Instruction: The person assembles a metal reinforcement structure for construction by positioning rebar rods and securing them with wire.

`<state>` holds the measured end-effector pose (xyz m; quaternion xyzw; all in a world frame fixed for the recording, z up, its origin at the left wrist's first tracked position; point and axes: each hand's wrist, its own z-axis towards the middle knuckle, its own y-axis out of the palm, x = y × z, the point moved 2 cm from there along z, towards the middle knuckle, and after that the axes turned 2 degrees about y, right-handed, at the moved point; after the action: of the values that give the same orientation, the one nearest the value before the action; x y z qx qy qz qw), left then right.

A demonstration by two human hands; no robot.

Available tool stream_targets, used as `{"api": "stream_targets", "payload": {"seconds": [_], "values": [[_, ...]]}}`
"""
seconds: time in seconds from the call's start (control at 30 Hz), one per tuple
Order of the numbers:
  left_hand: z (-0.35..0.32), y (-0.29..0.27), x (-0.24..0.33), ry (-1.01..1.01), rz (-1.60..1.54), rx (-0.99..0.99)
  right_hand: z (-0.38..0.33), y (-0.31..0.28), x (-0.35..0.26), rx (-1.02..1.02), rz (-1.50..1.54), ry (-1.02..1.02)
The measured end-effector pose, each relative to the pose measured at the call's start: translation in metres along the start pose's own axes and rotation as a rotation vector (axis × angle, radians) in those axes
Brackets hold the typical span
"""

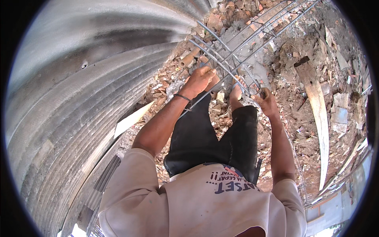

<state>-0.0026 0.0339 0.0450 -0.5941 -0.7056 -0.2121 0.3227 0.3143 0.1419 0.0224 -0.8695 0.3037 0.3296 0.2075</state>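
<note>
A long cage of steel rebar (272,33) slants from between my legs up to the far right. Shorter bars (213,57) cross it near my feet. My left hand (200,81) is closed over one long bar of the cage, just left of the crossing. A dark band circles that wrist. To the right, my right hand (266,102) has its fingers closed by the lower end of the crossing bars. Something thin and dark shows at its fingertips, too small to make out. Both feet rest on the ground under the bars.
Corrugated grey sheeting (98,71) rises along the left. Broken brick and rubble (221,19) cover the ground. A long pale plank (318,106) lies on the right, and a pale pointed board (133,119) leans by the sheeting. Grey mortar (258,71) lies beneath the cage.
</note>
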Motion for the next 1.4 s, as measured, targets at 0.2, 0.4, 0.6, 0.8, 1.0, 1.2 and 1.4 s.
{"api": "stream_targets", "payload": {"seconds": [0.2, 0.4, 0.6, 0.8, 1.0, 1.2, 1.4], "values": [[0.002, -0.014, -0.002, -0.293, -0.450, -0.010, 0.004, 0.002, 0.000, -0.006, -0.136, -0.015], [0.022, -0.016, 0.010, -0.628, -0.497, -0.266, 0.011, 0.002, 0.018, -0.016, 0.023, -0.052], [0.034, -0.013, 0.006, -0.721, -0.302, -0.414, 0.008, 0.000, 0.013, 0.009, -0.089, -0.019], [0.037, -0.004, -0.008, -0.734, -0.335, -0.293, 0.013, 0.000, 0.018, 0.044, -0.110, -0.016], [0.035, -0.002, -0.003, -0.618, -0.248, -0.129, 0.008, 0.001, -0.002, 0.029, -0.079, 0.019], [0.038, -0.004, 0.006, -0.571, -0.159, -0.096, 0.018, -0.002, 0.009, -0.009, -0.153, 0.065], [0.040, -0.010, 0.000, -0.640, -0.210, -0.123, 0.019, 0.003, 0.014, -0.005, -0.141, 0.064]]}}
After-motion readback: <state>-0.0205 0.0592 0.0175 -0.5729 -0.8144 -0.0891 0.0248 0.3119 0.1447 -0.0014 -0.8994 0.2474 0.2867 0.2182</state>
